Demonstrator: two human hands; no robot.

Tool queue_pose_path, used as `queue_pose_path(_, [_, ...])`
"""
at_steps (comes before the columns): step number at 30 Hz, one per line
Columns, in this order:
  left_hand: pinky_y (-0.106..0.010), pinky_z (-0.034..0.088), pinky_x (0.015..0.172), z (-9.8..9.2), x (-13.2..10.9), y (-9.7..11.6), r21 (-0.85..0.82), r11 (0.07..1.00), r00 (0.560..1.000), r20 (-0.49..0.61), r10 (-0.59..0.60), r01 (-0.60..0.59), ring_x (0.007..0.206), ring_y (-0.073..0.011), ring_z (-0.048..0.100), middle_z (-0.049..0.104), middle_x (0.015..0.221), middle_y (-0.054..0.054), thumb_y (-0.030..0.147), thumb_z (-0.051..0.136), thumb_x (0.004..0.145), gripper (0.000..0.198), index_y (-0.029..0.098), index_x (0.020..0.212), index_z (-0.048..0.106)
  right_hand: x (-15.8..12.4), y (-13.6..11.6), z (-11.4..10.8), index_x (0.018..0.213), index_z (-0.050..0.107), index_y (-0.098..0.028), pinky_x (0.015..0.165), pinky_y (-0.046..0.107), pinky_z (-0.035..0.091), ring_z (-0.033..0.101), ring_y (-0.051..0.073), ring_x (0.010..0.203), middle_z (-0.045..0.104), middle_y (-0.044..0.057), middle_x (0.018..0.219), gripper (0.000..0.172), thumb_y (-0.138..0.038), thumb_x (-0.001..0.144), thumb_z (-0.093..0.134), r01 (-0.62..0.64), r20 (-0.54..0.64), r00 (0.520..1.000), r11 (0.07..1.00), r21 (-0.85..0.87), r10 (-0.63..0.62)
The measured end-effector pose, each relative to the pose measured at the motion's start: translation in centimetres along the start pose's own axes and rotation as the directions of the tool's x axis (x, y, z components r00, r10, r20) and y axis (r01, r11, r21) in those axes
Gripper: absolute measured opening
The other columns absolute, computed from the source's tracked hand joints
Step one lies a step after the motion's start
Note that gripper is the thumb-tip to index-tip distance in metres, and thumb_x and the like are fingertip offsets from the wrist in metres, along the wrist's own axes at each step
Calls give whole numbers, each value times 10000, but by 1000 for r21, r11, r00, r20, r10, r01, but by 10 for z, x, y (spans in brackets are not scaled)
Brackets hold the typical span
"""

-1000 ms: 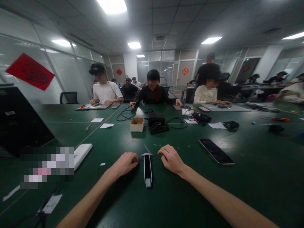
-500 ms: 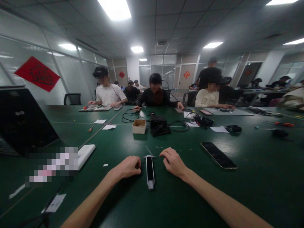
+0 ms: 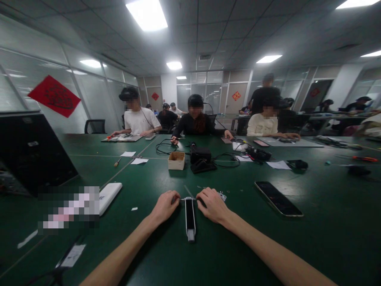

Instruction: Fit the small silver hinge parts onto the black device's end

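Note:
Between my hands, a narrow black device with a white frame (image 3: 190, 214) lies lengthwise on the green table, its silver tip towards me. A thin crosspiece (image 3: 187, 198) sticks out both ways at its far end. My left hand (image 3: 166, 205) is curled at the left end of this crosspiece, thumb and fingers drawn together. At the other end, my right hand (image 3: 212, 204) has its fingertips bent down in a pinch. Both sets of fingertips hide the outer ends of the crosspiece. A thin clear strip (image 3: 188, 191) lies just beyond the device.
To the right lies a black phone (image 3: 278, 198). A white power bank-like block (image 3: 110, 198) and a black computer case (image 3: 32, 151) are on the left. Ahead stand a small box (image 3: 176, 161) and a black stand (image 3: 202, 159) with cables. Several people sit across the table.
My hands have moved inward to the far end of the device, the fingers closing at the crosspiece's ends. The whole view has shifted slightly. A small pale piece now shows beyond my right hand.

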State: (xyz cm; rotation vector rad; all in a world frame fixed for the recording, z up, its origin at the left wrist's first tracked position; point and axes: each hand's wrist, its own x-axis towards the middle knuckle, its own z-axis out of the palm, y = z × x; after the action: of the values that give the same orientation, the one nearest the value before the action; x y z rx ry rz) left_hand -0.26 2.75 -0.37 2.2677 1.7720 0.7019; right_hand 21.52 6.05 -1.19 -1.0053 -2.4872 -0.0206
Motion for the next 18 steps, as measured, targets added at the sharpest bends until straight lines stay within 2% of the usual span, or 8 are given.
queue_pose_path(6, [-275, 454, 699, 1, -1, 1, -67, 998, 1000, -1, 20, -20, 720, -174, 599, 671, 829, -35, 219, 491, 828, 185, 181, 884, 664, 5, -3, 5, 900, 635, -163, 764, 312, 395, 528, 190, 858, 629, 69, 893, 164, -195, 885, 476, 0, -16, 1000, 1000, 12, 1])
queue_pose_path(18, [-273, 454, 695, 2, -1, 0, -109, 994, 999, 21, -28, 30, 735, -175, 600, 692, 841, -24, 271, 562, 805, 162, 189, 879, 680, 3, -1, 4, 934, 627, -154, 785, 327, 417, 539, 186, 862, 630, 70, 919, 183, -178, 909, 448, -3, -7, 1000, 997, 83, 4])
